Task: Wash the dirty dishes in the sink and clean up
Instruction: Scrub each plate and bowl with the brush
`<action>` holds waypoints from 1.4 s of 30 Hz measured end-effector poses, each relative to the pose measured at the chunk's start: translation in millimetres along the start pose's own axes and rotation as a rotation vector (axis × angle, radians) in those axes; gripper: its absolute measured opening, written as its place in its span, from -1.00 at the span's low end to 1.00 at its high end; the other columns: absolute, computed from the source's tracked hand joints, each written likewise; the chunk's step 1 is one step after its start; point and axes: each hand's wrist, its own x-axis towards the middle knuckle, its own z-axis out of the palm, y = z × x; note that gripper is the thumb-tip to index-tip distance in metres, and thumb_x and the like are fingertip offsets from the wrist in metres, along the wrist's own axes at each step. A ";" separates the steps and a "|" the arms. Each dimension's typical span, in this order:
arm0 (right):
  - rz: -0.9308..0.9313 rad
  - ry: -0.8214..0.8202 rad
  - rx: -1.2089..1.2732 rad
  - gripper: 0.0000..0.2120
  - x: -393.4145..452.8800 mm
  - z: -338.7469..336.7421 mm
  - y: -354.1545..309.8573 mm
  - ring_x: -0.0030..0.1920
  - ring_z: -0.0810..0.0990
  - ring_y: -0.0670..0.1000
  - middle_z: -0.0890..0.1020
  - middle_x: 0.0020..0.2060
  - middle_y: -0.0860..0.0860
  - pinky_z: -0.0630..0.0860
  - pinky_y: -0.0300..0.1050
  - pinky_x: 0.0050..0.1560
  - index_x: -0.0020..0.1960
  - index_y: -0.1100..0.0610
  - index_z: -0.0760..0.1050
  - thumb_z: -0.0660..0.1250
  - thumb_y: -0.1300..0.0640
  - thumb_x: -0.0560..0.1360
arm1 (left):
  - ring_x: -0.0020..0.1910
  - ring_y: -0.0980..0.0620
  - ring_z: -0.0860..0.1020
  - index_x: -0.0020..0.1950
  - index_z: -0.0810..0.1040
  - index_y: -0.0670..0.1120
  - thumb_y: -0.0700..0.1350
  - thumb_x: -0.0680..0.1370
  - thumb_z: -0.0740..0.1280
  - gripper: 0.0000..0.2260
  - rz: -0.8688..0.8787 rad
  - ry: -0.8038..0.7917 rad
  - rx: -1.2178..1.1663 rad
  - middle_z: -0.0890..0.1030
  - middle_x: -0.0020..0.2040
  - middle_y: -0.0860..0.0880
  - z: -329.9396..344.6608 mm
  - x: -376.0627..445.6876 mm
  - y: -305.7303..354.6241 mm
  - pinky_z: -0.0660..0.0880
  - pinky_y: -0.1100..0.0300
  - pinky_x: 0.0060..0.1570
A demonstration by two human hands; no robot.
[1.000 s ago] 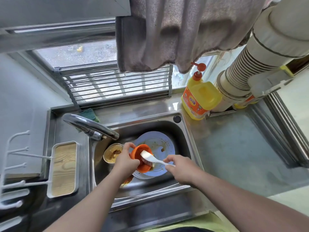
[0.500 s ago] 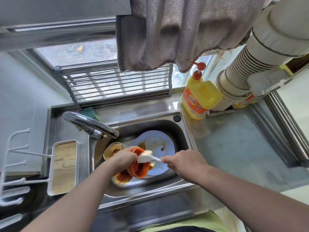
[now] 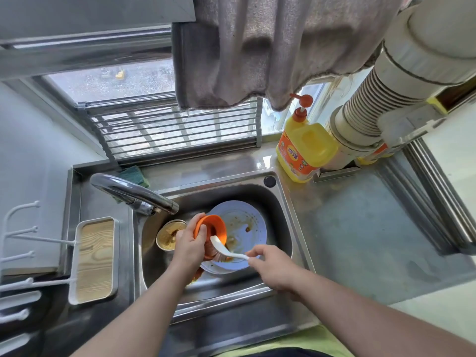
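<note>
My left hand (image 3: 189,247) grips a small orange bowl (image 3: 215,225) by its rim, tilted over the steel sink (image 3: 279,204). My right hand (image 3: 273,269) pinches the white handle of a dish brush (image 3: 224,249), whose bristled head presses against the bowl's lower side. Under them lies a pale blue plate (image 3: 244,228) smeared with brown sauce. A beige bowl (image 3: 168,235) with brown residue sits at the sink's left, partly behind my left hand. Orange sauce stains the sink floor below my left wrist.
The chrome faucet (image 3: 134,193) reaches over the sink's back left. A yellow detergent bottle (image 3: 305,146) stands behind the right corner, next to a ribbed white duct (image 3: 365,117). A green sponge (image 3: 135,175), a wood-bottomed tray (image 3: 95,258) and a steel counter (image 3: 360,228) surround the sink.
The orange bowl has tipped and turned in my left hand. The brush moved from the bowl's rim down to its lower side, and my right hand shifted back toward me.
</note>
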 end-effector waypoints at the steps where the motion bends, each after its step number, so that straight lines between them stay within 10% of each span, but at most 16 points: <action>1: 0.069 -0.041 0.144 -0.86 -1.0 5.7 -0.9 -0.51 0.31 -0.05 0.44 -0.38 -0.02 0.24 -0.23 -0.50 0.13 -0.08 0.56 0.24 0.00 0.66 | 0.23 -0.11 0.48 0.39 0.44 0.41 0.13 0.72 0.20 -0.73 -0.029 0.031 -0.037 0.37 0.33 -0.07 6.1 -6.4 2.2 0.53 -0.12 0.28; 4: 0.113 -0.054 0.180 -0.88 0.2 5.7 1.4 -0.53 0.28 -0.07 0.41 -0.40 -0.03 0.19 -0.24 -0.50 0.11 -0.06 0.57 0.27 0.01 0.65 | 0.20 -0.13 0.43 0.39 0.45 0.37 0.11 0.72 0.22 -0.74 -0.072 0.075 -0.117 0.28 0.29 -0.06 18.9 -17.5 -0.9 0.51 -0.06 0.18; 11: -0.270 0.279 -0.783 -0.76 -4.6 -17.4 -15.6 -0.06 0.64 0.20 0.68 -0.04 0.02 0.61 0.01 -0.10 0.30 -0.17 0.43 0.07 -0.07 0.71 | 0.25 -0.16 0.51 0.24 0.49 0.46 0.19 0.69 0.25 -0.83 -0.179 0.013 -0.284 0.44 0.36 0.00 30.0 -22.6 -10.8 0.68 -0.27 0.00; 18: -0.175 0.054 -0.210 -0.77 -10.2 10.8 -18.0 -0.28 0.49 -0.08 0.55 -0.22 -0.13 0.40 -0.14 -0.26 0.26 -0.23 0.51 0.20 -0.12 0.64 | 0.14 -0.20 0.62 0.19 0.51 0.36 0.17 0.73 0.13 -0.82 -0.290 0.049 -0.530 0.57 0.26 -0.06 22.4 -7.5 13.1 0.67 -0.26 0.02; 33: -0.160 0.136 -0.286 -0.79 7.6 12.0 -27.6 -0.10 0.58 0.04 0.62 -0.11 -0.09 0.46 -0.09 -0.12 0.24 -0.24 0.49 0.19 -0.13 0.64 | 0.17 -0.30 0.62 0.51 0.32 0.16 0.30 0.71 0.03 -0.57 -0.549 0.057 -0.855 0.52 0.35 -0.18 40.7 -12.0 10.2 0.67 -0.20 -0.17; 37: -0.206 0.232 -0.646 -0.77 4.4 -3.6 -20.3 -0.07 0.62 0.20 0.67 -0.08 0.02 0.61 0.05 -0.10 0.30 -0.20 0.38 0.07 -0.12 0.69 | 0.21 -0.27 0.56 0.46 0.34 0.17 0.17 0.75 0.06 -0.70 -0.498 0.112 -0.748 0.48 0.35 -0.14 33.3 -5.2 7.3 0.68 -0.12 -0.22; 42: -0.287 0.171 -0.536 -0.74 -6.5 11.4 -22.7 0.01 0.62 0.17 0.67 -0.01 0.01 0.53 0.03 -0.06 0.35 -0.26 0.38 0.09 -0.14 0.69 | 0.21 -0.24 0.56 0.48 0.37 0.16 -0.11 0.77 0.11 -0.69 -0.497 0.325 -0.748 0.49 0.33 -0.13 5.6 21.2 -8.0 0.65 -0.14 -0.13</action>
